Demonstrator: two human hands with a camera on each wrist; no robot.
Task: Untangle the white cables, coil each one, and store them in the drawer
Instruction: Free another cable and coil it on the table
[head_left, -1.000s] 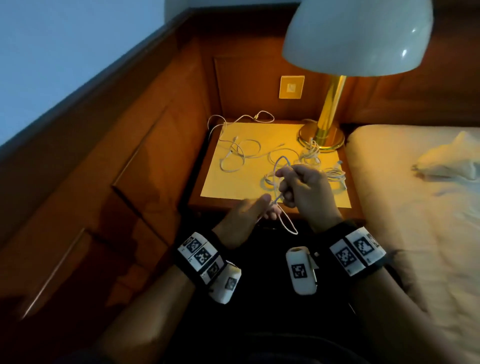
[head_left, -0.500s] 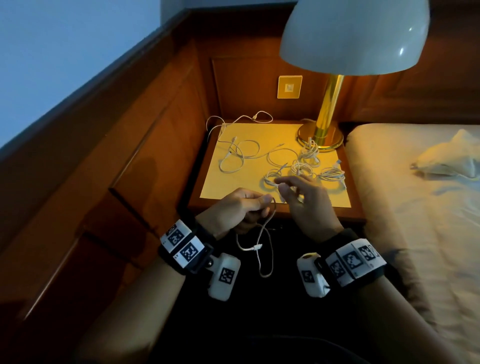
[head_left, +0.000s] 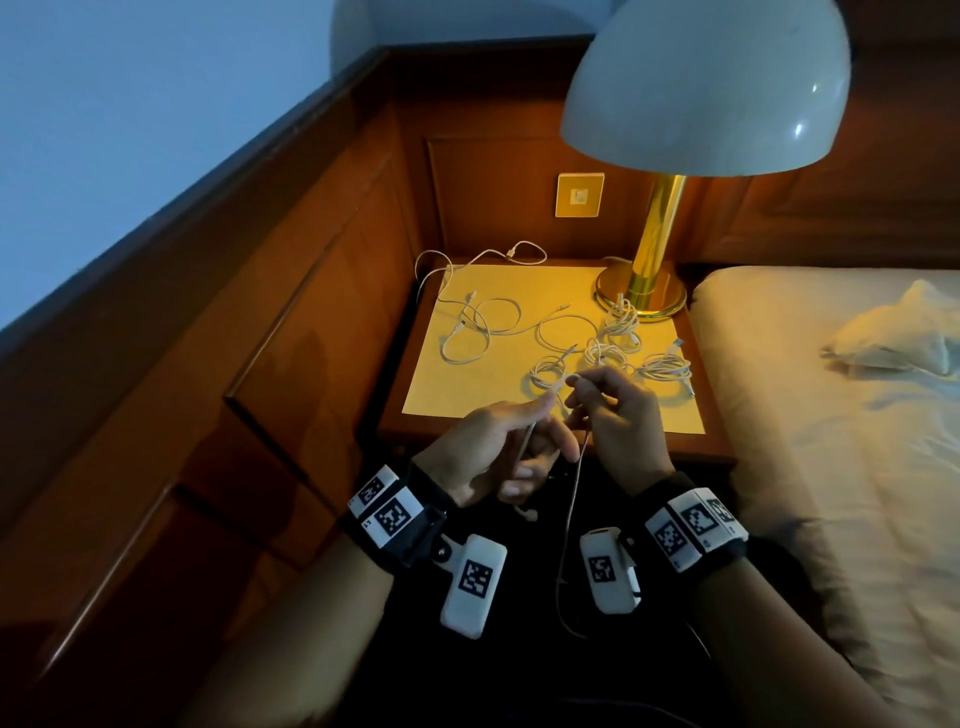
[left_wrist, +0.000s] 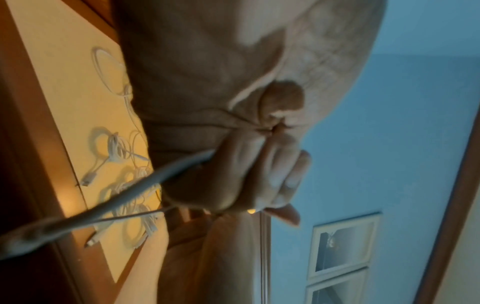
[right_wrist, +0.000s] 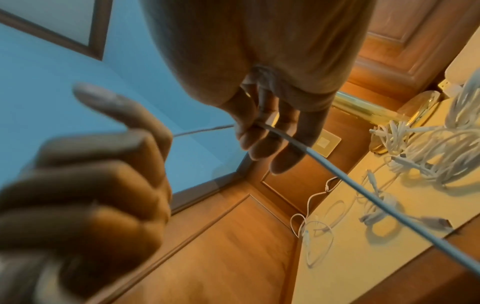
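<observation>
One white cable (head_left: 570, 514) runs between my two hands in front of the nightstand and hangs down in a long strand between my wrists. My left hand (head_left: 540, 441) has its fingers curled round it, with a connector end (head_left: 530, 514) showing just below the palm. My right hand (head_left: 587, 400) pinches the same cable close to the left fingertips. The left wrist view shows the curled left hand (left_wrist: 246, 174) gripping the cable (left_wrist: 155, 181). In the right wrist view the right hand's fingers (right_wrist: 265, 131) hold the cable (right_wrist: 337, 174). No drawer shows.
On the nightstand top (head_left: 519, 291) lie a loose tangled cable (head_left: 467, 332) at the left and several coiled bundles (head_left: 621, 322) near the brass lamp base (head_left: 641, 291). The white lampshade (head_left: 706, 83) hangs above. A bed (head_left: 831, 415) is at the right, wood panelling (head_left: 260, 364) at the left.
The right hand, whose fingers were spread half a second ago, now pinches the cable beside the left fingertips. The short loop under the left hand has become a long strand between the wrists.
</observation>
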